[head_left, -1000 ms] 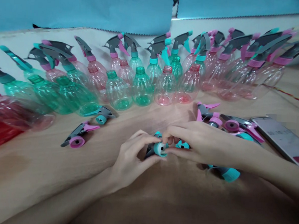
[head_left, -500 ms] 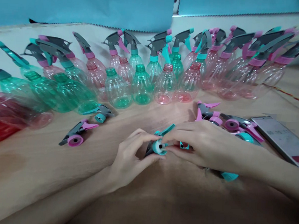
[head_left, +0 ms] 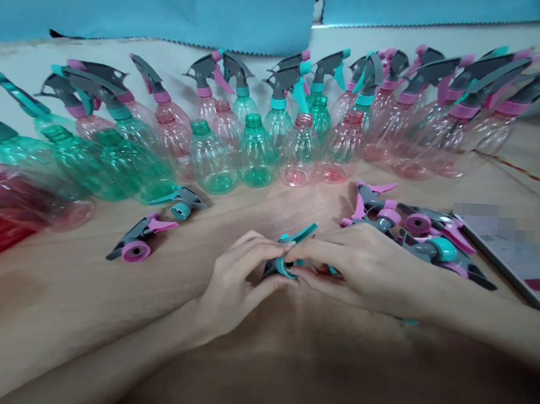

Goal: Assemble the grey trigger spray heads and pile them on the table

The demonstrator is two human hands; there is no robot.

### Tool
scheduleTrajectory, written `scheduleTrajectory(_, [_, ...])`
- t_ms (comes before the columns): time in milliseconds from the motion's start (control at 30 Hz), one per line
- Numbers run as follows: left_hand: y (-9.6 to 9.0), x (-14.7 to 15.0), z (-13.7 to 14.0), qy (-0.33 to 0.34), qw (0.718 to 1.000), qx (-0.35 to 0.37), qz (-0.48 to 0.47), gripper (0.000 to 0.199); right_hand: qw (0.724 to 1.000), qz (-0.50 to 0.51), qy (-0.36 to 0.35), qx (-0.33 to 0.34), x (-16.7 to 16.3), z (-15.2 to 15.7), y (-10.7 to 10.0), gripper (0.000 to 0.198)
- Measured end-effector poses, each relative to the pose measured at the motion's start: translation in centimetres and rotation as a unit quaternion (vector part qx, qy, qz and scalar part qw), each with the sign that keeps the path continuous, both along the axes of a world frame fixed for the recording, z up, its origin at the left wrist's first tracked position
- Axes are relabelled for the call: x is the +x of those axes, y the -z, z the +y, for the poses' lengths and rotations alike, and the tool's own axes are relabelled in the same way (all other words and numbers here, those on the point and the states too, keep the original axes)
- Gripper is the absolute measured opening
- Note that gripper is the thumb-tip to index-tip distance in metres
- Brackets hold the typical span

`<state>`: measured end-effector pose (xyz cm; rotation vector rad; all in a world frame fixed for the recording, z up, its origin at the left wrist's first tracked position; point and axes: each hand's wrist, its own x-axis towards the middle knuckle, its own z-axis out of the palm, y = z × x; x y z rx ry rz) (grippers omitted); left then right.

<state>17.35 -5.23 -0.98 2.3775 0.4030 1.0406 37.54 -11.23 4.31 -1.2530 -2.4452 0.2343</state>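
Observation:
A grey trigger spray head with a teal collar and lever [head_left: 303, 233] is held low over the table, its collar opening facing me. My left hand [head_left: 235, 282] pinches it between thumb and fingers from the left. From the right, the fingertips of my right hand [head_left: 361, 268] close on the collar and partly cover its opening. Whether a small part is between those fingertips is hidden. A bit of teal plastic shows beneath the right hand; I cannot tell what it belongs to.
Open-necked bottles, including a green bottle [head_left: 257, 155], stand before bottles with spray heads along the wall. Loose pink-collared [head_left: 136, 250] and teal-collared heads [head_left: 180, 210] lie left; a pile with a teal collar [head_left: 443, 249] lies right, beside a phone [head_left: 500, 252]. Red plastic [head_left: 2, 234] is far left.
My right fingertips have moved over the collar opening, hiding the white inner part seen before. The right hand has shifted slightly lower, uncovering more of the pile behind it. My left hand stays put.

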Motion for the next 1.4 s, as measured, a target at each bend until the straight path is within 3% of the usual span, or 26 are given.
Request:
scheduleTrajectory(167, [-0.1,0.0,0.0,-0.024,1.0,-0.019,0.001,0.031,0.999,-0.013,0.006,0.031,0.5,0.2,0.2,0.022])
scheduleTrajectory(600, [-0.3,0.2,0.1,-0.012,1.0,-0.004,0.017,0.024,0.998,0.027,0.018,-0.048,0.2,0.3,0.2,0.013])
scheduleTrajectory(800, [-0.2,0.1,0.0,-0.028,1.0,-0.011,-0.004,0.022,0.989,0.111,0.069,0.072,-1.0,-0.2,2.1,0.019])
scheduleTrajectory(867, [-0.2,0.2,-0.1,-0.035,0.999,-0.014,-0.006,0.023,0.988,0.103,0.082,0.084,-1.2,-0.3,2.2,0.018])
scheduleTrajectory(1033, [-0.1,0.4,-0.1,-0.076,0.996,-0.034,0.009,0.029,0.992,0.003,0.116,0.055,-0.7,-0.3,1.4,0.018])
scheduleTrajectory(1267, [-0.3,0.3,-0.1,-0.06,0.998,0.0,0.019,0.027,0.997,-0.028,0.031,-0.064,-0.2,-0.9,-0.8,0.018])
scheduleTrajectory(1400, [-0.2,0.4,0.0,-0.081,0.996,0.006,0.033,0.032,0.998,-0.029,0.047,-0.025,1.0,-1.3,-2.0,0.026])
